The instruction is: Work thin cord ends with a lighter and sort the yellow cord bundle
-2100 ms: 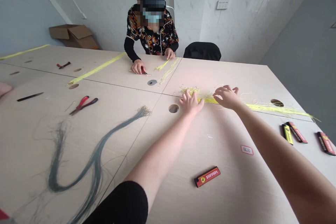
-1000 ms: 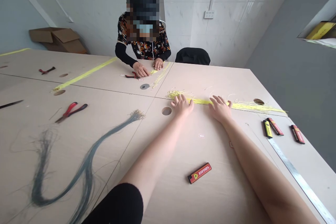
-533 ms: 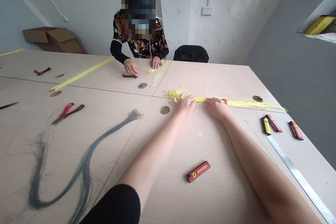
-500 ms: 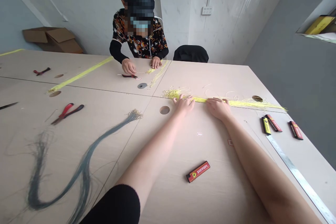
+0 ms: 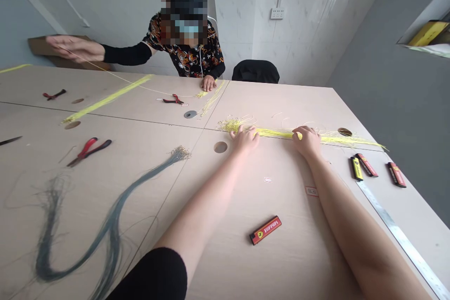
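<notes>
A long bundle of thin yellow wires [image 5: 277, 133] lies across the pale wooden table, its frayed golden end [image 5: 230, 125] at the left. My left hand [image 5: 245, 138] presses on the bundle near that end. My right hand [image 5: 307, 142] has its fingers curled over the bundle further right. Across the table, a co-worker's raised hand [image 5: 72, 47] holds up a single thin yellow wire [image 5: 119, 77], stretched out sideways. The co-worker's other hand [image 5: 208, 83] rests beside a smaller bunch of yellow wires [image 5: 211, 99].
Red-handled pliers [image 5: 89, 150] and a grey-black wire bundle [image 5: 112, 225] lie to my left. Small pliers [image 5: 172, 100] sit near the co-worker. A red Ferrari lighter [image 5: 265, 230] lies near me. Several lighters [image 5: 366, 165] and a steel ruler [image 5: 397, 236] lie at right.
My right hand has slid rightward along the bundle. The co-worker's arm has swung out sideways, drawing a thin wire, and the pliers now lie free on the table.
</notes>
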A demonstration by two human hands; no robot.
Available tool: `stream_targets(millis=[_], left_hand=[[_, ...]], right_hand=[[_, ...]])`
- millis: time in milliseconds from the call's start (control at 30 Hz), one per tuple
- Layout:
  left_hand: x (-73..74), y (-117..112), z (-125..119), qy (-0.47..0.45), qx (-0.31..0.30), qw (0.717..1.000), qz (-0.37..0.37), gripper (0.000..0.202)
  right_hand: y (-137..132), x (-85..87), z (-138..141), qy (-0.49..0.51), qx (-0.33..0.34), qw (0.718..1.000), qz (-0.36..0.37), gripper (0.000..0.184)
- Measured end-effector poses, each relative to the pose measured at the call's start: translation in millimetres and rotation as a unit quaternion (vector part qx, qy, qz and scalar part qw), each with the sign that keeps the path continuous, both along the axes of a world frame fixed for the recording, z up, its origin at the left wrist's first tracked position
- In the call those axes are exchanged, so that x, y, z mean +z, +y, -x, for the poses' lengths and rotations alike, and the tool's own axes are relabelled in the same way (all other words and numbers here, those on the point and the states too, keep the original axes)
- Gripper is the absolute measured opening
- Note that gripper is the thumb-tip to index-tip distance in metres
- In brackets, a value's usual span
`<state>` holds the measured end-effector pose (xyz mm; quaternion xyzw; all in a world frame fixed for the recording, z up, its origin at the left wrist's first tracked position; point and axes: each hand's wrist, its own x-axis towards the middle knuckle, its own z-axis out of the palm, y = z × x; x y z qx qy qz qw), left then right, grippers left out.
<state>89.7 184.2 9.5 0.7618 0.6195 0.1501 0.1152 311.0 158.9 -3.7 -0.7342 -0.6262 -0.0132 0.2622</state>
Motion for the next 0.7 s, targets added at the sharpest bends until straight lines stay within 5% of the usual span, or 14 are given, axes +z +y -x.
stream_targets(millis=[267, 533, 700], left_hand=[[-0.2, 1, 0, 0.005, 0.037, 0.999, 0.027, 0.050], [1.6, 1, -1, 0.014, 0.052, 0.997, 0.052, 0.057], [1.3, 1, -1, 0.020, 0.057, 0.997, 0.051, 0.058]], right_hand=[[-3, 3.1, 13, -0.087, 0.145, 0.983, 0.070, 0.042], [-7, 20.3, 4, -0.059, -0.055, 0.987, 0.139, 0.038], [-5, 22.4, -3, -0.026, -0.117, 0.983, 0.137, 0.035]])
